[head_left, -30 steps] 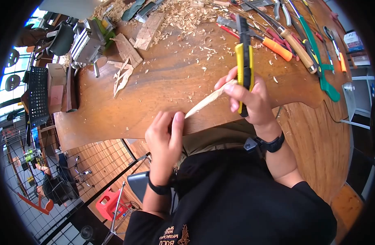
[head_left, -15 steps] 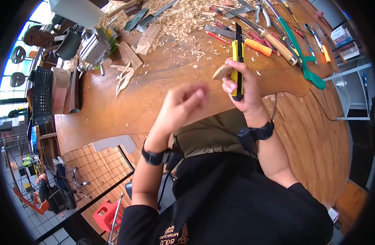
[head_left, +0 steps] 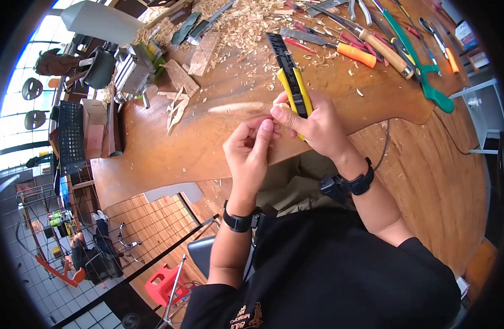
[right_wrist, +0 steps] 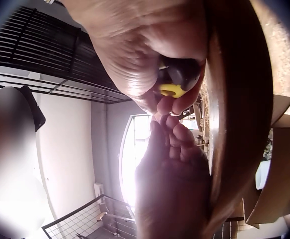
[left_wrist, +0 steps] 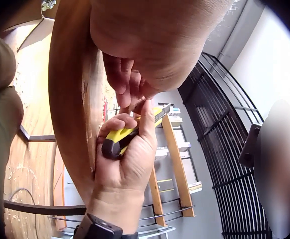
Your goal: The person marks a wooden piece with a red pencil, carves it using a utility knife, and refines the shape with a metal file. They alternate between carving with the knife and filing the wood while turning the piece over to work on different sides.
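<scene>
In the head view my right hand [head_left: 323,123] grips a yellow-and-black utility knife [head_left: 295,90], its blade extended and pointing up and away to the left. The same hand's thumb and fingertips pinch the end of a pale, slender carved piece of wood [head_left: 235,108], which points left over the table. My left hand [head_left: 249,148] has its fingers curled, thumb and fingertips meeting the right fingertips at the wood's near end; its grip is partly hidden. In the left wrist view the knife's black butt [left_wrist: 112,148] shows in the right palm.
Wood shavings [head_left: 246,33] heap at the table's back. Orange-handled and green tools [head_left: 427,82] lie at the right. Flat wood offcuts [head_left: 205,55] and a split scrap [head_left: 177,109] lie at the left, near a metal vise [head_left: 134,71]. The table's front edge [head_left: 180,181] curves close to my body.
My left hand moved away from the wood's tip, then came back up to the right fingertips. The wood swung from pointing toward me to pointing left; the knife blade tilted left.
</scene>
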`<state>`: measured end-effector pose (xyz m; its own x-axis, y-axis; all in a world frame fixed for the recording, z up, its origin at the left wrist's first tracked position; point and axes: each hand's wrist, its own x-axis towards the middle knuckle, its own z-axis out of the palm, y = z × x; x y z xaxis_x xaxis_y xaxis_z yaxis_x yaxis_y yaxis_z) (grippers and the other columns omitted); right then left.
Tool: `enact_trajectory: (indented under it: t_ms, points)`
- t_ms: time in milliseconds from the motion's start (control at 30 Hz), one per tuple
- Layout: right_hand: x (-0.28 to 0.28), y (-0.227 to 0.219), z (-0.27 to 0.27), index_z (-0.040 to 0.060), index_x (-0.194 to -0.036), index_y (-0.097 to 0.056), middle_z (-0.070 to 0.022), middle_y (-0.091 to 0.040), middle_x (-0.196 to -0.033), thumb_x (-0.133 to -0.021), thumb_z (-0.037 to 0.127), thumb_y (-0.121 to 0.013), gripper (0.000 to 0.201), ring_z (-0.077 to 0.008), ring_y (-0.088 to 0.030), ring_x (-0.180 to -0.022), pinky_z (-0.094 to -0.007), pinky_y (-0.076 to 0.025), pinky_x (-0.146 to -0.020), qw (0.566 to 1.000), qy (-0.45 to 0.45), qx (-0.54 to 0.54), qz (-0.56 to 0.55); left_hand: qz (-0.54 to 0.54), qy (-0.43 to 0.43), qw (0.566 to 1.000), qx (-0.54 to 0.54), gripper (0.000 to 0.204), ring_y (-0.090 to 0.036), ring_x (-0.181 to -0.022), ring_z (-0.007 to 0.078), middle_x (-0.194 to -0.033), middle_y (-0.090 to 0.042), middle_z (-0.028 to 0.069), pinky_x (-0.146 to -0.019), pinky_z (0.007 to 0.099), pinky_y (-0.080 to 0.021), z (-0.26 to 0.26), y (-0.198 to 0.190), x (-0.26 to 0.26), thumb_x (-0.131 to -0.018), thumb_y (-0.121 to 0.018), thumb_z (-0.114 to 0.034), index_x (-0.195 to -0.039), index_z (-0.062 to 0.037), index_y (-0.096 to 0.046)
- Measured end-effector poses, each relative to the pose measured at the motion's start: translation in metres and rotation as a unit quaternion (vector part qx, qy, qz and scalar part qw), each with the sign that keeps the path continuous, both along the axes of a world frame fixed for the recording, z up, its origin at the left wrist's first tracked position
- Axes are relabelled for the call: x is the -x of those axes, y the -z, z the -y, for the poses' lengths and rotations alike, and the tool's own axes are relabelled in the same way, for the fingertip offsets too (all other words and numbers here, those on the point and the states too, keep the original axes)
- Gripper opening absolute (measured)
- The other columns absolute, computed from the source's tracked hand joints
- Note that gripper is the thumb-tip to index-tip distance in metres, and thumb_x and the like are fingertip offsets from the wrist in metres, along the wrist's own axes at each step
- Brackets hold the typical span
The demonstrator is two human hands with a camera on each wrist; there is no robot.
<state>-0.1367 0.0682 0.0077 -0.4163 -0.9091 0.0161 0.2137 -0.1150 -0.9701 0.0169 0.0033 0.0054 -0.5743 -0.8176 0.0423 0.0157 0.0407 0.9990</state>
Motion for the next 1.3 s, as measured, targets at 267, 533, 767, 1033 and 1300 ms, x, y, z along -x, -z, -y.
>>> enact_trajectory:
  t_ms: [267,533,767,1033,1300]
  points:
    - [0.004,0.0,-0.004,0.0017,-0.108,-0.07,-0.0004,-0.069,-0.088,-0.093,0.014,-0.075,0.02,-0.0046,-0.061,-0.07,-0.0216,-0.051,-0.059,1.0,-0.015,-0.013,-0.023,-0.004,-0.045,0.999,0.025,0.015,-0.065,-0.08,0.0072,-0.092,-0.072,0.0074,-0.071,0.0204,-0.051,-0.004,0.001,0.004,-0.098,-0.069,-0.002,-0.111,0.005,-0.066]
    - [0.006,-0.001,-0.007,-0.0005,-0.114,-0.069,-0.0039,-0.072,-0.097,-0.092,0.016,-0.075,0.029,-0.0054,-0.063,-0.074,-0.022,-0.052,-0.064,0.998,-0.045,-0.053,-0.007,-0.027,-0.043,0.999,-0.011,0.018,-0.063,-0.079,0.0057,-0.09,-0.069,0.0038,-0.071,0.019,-0.049,-0.002,-0.003,0.005,-0.096,-0.071,-0.001,-0.111,0.0032,-0.063]
    - [0.0,-0.003,-0.006,0.0016,-0.112,-0.069,-0.0019,-0.071,-0.094,-0.084,0.017,-0.082,0.035,-0.0087,-0.064,-0.082,-0.0267,-0.052,-0.076,0.979,-0.006,-0.019,-0.201,-0.038,-0.038,0.996,-0.075,0.017,-0.062,-0.079,0.0048,-0.087,-0.067,0.0019,-0.069,0.0184,-0.047,0.005,-0.001,-0.002,-0.097,-0.07,-0.003,-0.111,0.0025,-0.061]
    - [-0.007,-0.002,-0.003,0.0062,-0.106,-0.071,-0.0087,-0.068,-0.074,-0.081,0.021,-0.085,0.032,-0.0107,-0.065,-0.067,-0.0289,-0.052,-0.065,0.97,0.018,-0.076,-0.229,0.004,-0.056,0.995,-0.077,0.015,-0.06,-0.077,0.0044,-0.086,-0.067,0.0018,-0.069,0.0195,-0.049,0.006,-0.003,-0.007,-0.1,-0.065,-0.005,-0.112,0.0039,-0.064]
    - [0.001,-0.006,-0.003,0.0012,-0.109,-0.069,-0.0008,-0.07,-0.089,-0.084,0.006,-0.084,0.03,-0.0041,-0.058,-0.07,-0.0217,-0.046,-0.062,0.981,-0.014,-0.122,-0.15,-0.04,-0.071,0.996,-0.037,0.03,-0.069,-0.085,0.0112,-0.099,-0.074,0.0119,-0.071,0.0218,-0.052,0.002,-0.004,0.009,-0.092,-0.072,0.002,-0.12,0.007,-0.064]
